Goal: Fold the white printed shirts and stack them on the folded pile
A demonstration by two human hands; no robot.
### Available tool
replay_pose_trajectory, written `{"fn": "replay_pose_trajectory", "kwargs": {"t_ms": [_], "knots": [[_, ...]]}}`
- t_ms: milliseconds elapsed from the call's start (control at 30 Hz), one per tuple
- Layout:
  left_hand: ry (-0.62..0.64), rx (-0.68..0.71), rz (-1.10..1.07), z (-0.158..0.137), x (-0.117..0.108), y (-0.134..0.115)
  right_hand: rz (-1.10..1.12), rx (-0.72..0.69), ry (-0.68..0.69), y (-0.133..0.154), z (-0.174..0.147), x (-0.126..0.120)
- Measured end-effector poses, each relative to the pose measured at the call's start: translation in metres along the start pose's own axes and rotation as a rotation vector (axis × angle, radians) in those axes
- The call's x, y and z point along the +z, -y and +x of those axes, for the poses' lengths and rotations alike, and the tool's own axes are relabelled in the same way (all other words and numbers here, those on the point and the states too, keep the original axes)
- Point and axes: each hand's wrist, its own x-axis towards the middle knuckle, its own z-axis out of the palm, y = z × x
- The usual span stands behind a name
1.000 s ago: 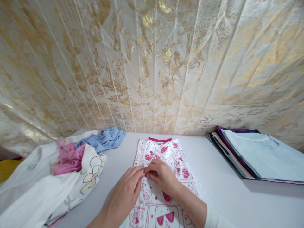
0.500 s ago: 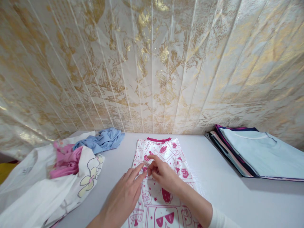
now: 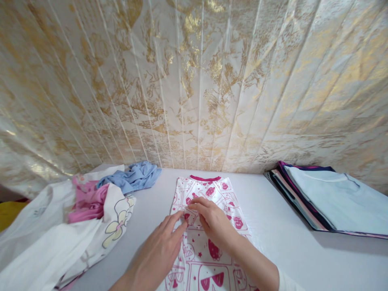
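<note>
A white shirt (image 3: 209,234) with a pink printed pattern and a red-pink neckband lies flat and narrow in front of me, its sides tucked in. My left hand (image 3: 165,244) rests along its left edge, fingers stretched out and the thumb apart from the index finger. Over the middle of the shirt is my right hand (image 3: 212,220), its fingers extended and bent slightly down, the tips touching or just above the cloth near my left fingertips. Neither hand shows anything held. The shirt's lower end runs out of view.
Left on the white table (image 3: 281,258) is a loose heap of clothes: a white garment with a flower print (image 3: 117,230), a pink one (image 3: 91,198) and a blue one (image 3: 133,178). A stack of folded clothes (image 3: 333,198) stands at right. Behind hangs a gold-patterned curtain (image 3: 194,89).
My right hand's fingers, curled under with the index finger pointing out earlier, have straightened over the shirt. My left hand has stayed nearly in place. The view has shifted slightly.
</note>
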Motion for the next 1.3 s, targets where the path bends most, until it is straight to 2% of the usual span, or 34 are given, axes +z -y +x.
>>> {"fn": "replay_pose_trajectory", "kwargs": {"t_ms": [200, 333, 500, 800, 1000, 1200, 1300], "knots": [[0.017, -0.03, -0.01, 0.0, -0.001, -0.001, -0.074, -0.02, 0.055, -0.002, 0.008, 0.011], [-0.022, -0.037, 0.098, -0.007, 0.014, -0.001, -0.055, 0.004, 0.092, -0.004, 0.009, 0.017], [-0.06, 0.029, 0.186, -0.02, 0.029, 0.002, -0.084, 0.03, 0.093, -0.003, 0.007, 0.017], [-0.007, 0.204, 0.24, -0.038, 0.018, -0.005, -0.072, 0.015, 0.069, -0.003, 0.005, 0.017], [0.014, 0.184, 0.192, -0.04, 0.017, -0.006, -0.119, 0.015, 0.055, -0.002, 0.004, 0.022], [0.05, 0.157, 0.167, -0.023, 0.011, -0.006, -0.085, 0.042, 0.058, -0.003, 0.005, 0.022], [0.106, 0.149, 0.16, -0.018, 0.014, -0.002, -0.075, 0.071, 0.14, -0.001, 0.012, 0.011]]}}
